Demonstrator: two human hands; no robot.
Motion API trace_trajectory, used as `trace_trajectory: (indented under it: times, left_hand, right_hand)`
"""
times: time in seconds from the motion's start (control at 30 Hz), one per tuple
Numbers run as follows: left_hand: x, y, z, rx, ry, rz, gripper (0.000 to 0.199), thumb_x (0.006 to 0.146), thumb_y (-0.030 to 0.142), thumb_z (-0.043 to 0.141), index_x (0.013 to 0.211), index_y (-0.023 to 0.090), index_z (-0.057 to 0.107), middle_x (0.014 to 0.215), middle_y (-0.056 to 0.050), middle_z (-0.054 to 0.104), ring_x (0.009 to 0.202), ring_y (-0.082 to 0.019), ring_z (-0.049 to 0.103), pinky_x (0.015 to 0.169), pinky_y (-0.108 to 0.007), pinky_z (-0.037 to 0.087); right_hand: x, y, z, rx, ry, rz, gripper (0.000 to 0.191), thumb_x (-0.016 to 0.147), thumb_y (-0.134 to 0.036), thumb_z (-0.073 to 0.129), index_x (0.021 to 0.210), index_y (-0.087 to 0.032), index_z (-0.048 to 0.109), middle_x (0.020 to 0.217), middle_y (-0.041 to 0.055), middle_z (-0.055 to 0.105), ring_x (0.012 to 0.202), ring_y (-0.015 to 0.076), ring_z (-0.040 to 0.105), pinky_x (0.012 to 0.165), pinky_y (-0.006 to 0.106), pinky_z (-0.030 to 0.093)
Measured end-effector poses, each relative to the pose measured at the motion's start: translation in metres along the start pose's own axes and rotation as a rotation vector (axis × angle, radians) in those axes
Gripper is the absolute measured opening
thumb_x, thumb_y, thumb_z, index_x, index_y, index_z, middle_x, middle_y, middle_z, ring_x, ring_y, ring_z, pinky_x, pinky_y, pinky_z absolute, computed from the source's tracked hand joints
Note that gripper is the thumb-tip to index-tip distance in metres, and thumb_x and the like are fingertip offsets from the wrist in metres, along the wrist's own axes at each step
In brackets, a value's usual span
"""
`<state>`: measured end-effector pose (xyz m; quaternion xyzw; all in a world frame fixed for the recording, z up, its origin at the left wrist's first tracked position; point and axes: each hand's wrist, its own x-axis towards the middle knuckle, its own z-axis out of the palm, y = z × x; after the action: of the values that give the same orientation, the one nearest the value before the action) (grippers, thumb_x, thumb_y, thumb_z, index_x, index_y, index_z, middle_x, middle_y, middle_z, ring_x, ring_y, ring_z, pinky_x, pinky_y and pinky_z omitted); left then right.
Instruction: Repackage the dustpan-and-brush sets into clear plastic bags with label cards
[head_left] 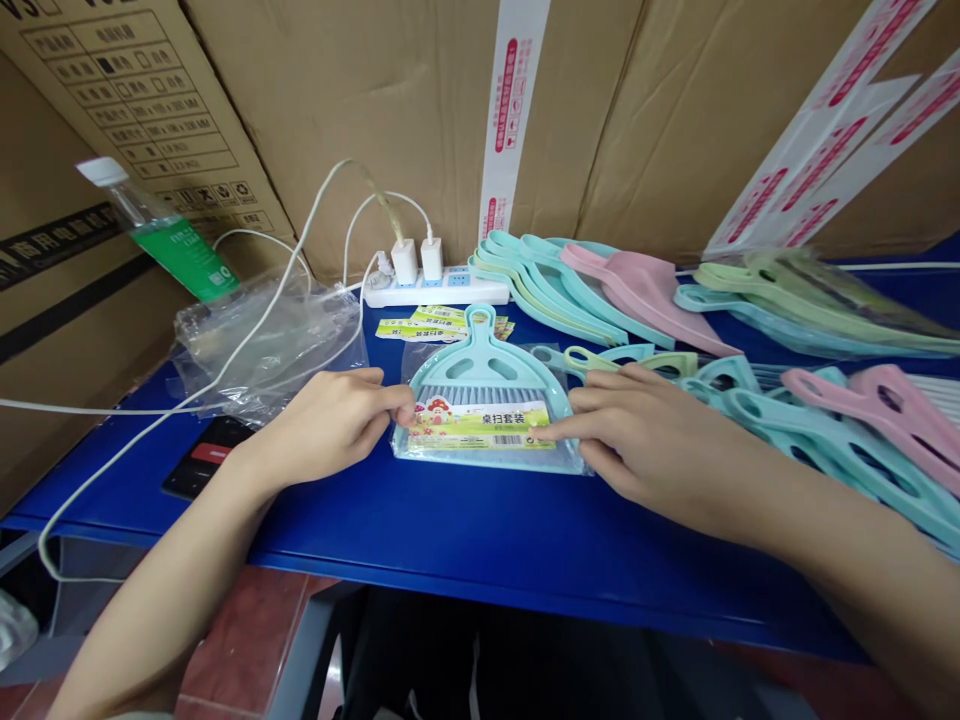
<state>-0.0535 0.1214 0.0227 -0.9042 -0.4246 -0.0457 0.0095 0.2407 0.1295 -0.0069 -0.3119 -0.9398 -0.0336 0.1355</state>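
A light-blue dustpan and brush set (480, 365) lies flat on the blue table, inside a clear plastic bag. Across its lower part is a green and yellow label card (480, 426). My left hand (337, 420) touches the bag at the card's left end, its fingers curled together. At the card's right end, my right hand (630, 430) presses with an extended index finger, the other fingers partly bent. Whether either hand pinches the plastic is too small to tell.
Pink and blue dustpans (645, 285) and brushes (862, 420) are piled at the right. Behind are loose cards (439, 322) and a power strip (442, 290). At the left are crumpled bags (270, 330), a bottle (180, 255), a phone (202, 455) and white cables.
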Motion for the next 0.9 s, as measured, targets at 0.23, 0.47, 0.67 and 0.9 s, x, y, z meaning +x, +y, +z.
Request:
trace_trajectory:
  times: [0.23,0.47,0.67,0.9]
  left_hand:
    - [0.0003,0.001,-0.0001,-0.005,0.012,-0.013,0.035,0.083,0.011,0.033,0.082,0.021,0.067,0.065,0.0,0.056,0.053,-0.012,0.05,0.053,-0.023,0.036]
    - [0.0007,0.0007,0.0004,-0.005,0.038,0.009,0.033,0.083,0.009,0.034,0.081,0.021,0.065,0.065,0.001,0.057,0.053,-0.012,0.05,0.053,-0.023,0.036]
    - [0.0006,0.0011,-0.0013,-0.008,0.039,0.005,0.033,0.082,0.01,0.033,0.081,0.021,0.064,0.065,0.001,0.057,0.053,-0.012,0.051,0.054,-0.023,0.036]
    - [-0.0005,0.0038,0.0034,-0.082,-0.008,-0.02,0.025,0.08,0.01,0.033,0.085,0.02,0.056,0.079,-0.001,0.066,0.064,-0.015,0.059,0.059,-0.026,0.041]
  right_hand:
    - [-0.0035,0.0068,-0.0056,-0.029,-0.02,0.058,0.041,0.082,-0.01,0.04,0.078,-0.027,0.077,0.06,0.0021,0.065,0.061,0.0184,0.058,0.064,0.036,0.039]
    - [-0.0027,0.0052,-0.0048,-0.034,0.013,0.092,0.036,0.08,-0.009,0.042,0.072,-0.026,0.073,0.063,0.0016,0.069,0.065,0.0203,0.063,0.067,0.038,0.041]
    - [-0.0024,0.0046,-0.0045,-0.019,-0.017,0.13,0.031,0.08,-0.009,0.041,0.069,-0.024,0.065,0.066,0.0011,0.07,0.064,0.0204,0.064,0.064,0.036,0.04]
    - [0.0032,0.0019,-0.005,0.055,-0.088,0.182,0.024,0.081,-0.009,0.039,0.068,-0.022,0.054,0.065,0.001,0.066,0.061,0.0183,0.06,0.057,0.03,0.037]
